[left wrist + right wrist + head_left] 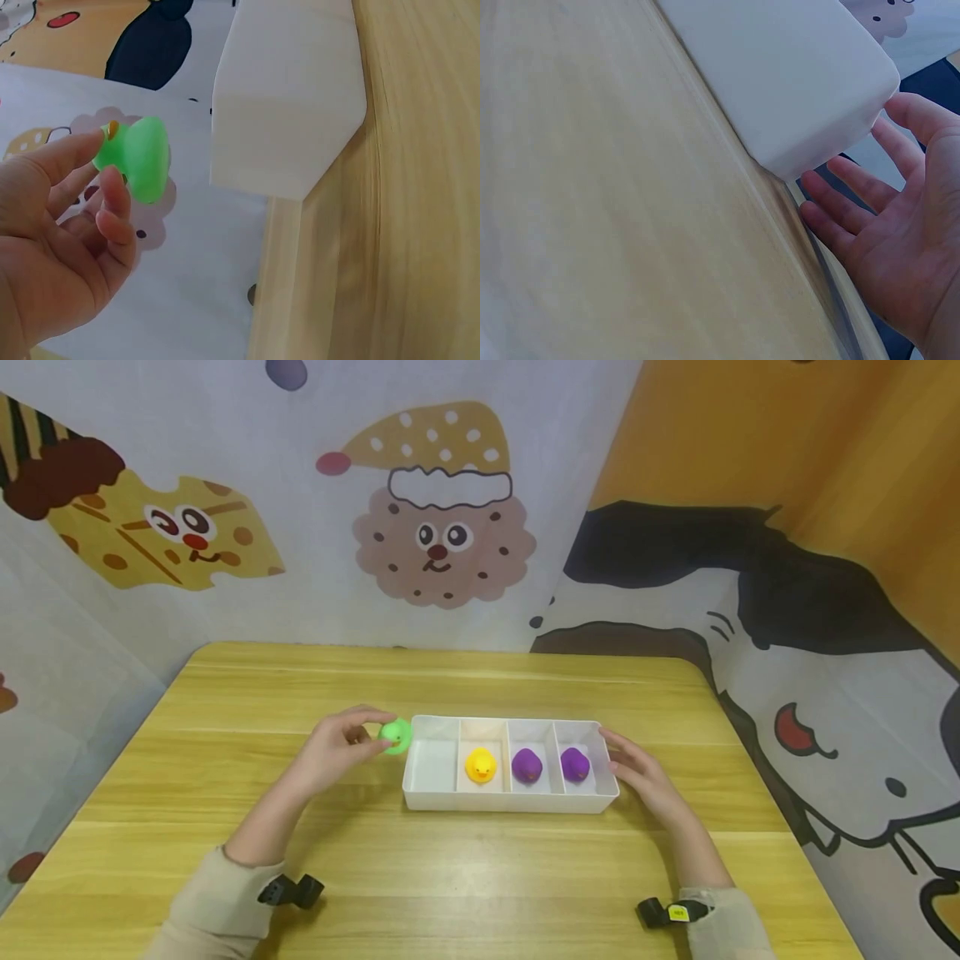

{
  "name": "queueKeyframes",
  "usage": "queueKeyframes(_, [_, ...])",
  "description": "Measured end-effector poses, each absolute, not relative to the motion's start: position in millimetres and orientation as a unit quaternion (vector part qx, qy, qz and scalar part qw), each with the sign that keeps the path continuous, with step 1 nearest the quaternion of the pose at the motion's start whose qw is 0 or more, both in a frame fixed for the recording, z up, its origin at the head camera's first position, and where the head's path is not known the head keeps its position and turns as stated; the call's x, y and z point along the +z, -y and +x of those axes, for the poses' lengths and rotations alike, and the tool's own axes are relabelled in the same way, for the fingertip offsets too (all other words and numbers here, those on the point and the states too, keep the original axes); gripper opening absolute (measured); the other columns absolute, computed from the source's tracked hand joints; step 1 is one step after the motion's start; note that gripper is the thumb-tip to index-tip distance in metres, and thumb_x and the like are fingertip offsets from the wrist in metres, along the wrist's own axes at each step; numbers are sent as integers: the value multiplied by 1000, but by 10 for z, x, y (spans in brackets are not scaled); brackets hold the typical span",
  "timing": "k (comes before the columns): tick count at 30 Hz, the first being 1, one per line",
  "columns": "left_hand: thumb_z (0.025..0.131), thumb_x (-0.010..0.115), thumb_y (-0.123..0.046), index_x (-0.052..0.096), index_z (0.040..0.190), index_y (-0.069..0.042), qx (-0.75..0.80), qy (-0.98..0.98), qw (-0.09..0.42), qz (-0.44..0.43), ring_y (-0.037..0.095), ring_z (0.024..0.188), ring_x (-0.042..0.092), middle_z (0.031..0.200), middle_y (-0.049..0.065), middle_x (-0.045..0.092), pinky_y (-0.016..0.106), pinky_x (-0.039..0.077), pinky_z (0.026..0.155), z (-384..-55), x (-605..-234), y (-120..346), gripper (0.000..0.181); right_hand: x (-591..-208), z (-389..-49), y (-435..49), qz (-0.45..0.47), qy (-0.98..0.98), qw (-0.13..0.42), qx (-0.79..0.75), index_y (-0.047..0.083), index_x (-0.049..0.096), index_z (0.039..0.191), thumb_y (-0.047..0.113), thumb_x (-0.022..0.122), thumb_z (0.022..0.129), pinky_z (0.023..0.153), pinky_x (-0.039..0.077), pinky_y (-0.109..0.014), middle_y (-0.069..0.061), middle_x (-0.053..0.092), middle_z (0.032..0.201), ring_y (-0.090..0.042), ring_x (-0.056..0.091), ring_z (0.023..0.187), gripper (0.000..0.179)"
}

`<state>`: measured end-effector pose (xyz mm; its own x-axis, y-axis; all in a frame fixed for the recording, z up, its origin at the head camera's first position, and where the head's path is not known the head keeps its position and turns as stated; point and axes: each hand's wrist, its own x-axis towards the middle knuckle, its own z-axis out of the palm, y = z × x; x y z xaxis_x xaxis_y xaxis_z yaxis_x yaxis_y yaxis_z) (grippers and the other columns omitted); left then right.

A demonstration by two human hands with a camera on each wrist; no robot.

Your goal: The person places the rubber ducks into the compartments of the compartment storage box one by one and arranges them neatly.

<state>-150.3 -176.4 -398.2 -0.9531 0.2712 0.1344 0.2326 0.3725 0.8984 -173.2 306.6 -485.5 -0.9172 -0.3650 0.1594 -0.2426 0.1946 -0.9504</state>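
Between thumb and fingers my left hand (341,743) pinches a green rubber duck (396,736), held just off the left end of a white divided box (506,802). In the left wrist view the green duck (146,159) is raised beside the box's end wall. A yellow rubber duck (481,766) sits in the second compartment from the left. Purple rubber ducks occupy the third (527,766) and the rightmost compartment (575,765); the leftmost one shows its bare floor. My right hand (637,770) has its fingers spread, fingertips right at the box's right end.
The box stands on a wood-grain table (480,877), whose far edge meets a cloth backdrop (300,610) printed with cartoon figures. Each sleeve carries a black wrist camera, the left one (291,891) and the right one (671,912).
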Motion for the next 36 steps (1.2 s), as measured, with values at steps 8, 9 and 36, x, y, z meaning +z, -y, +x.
queueKeyframes(8, [88, 69, -10, 65, 121, -7, 525, -826, 40, 201, 22, 69, 55, 117, 6, 61, 26, 46, 54, -1576, -3954, 1695, 33, -4853, -1727, -3072, -200, -768, 51, -606, -3, 34, 144, 2, 49, 98, 93, 43, -23, -33, 35, 142, -10, 52, 116, 49])
queueKeyframes(9, [88, 69, -9, 65, 122, -7, 522, -826, 42, 207, 22, 69, 54, 117, 6, 61, 26, 46, 54, -1584, -3957, 1684, 34, -4852, -1727, -3072, -200, -768, 52, -606, -3, 34, 145, 2, 49, 98, 93, 43, -23, -33, 35, 142, -10, 52, 116, 49])
queueKeyframes(36, [86, 71, -8, 67, 117, -11, 467, -823, 130, 297, 11, 55, 44, 121, 4, 59, 25, 45, 52, -1842, -4155, 1485, 31, -4837, -1727, -3077, -182, -774, 58, -604, 1, 35, 146, 6, 51, 98, 94, 41, -22, -28, 34, 145, -15, 50, 119, 50])
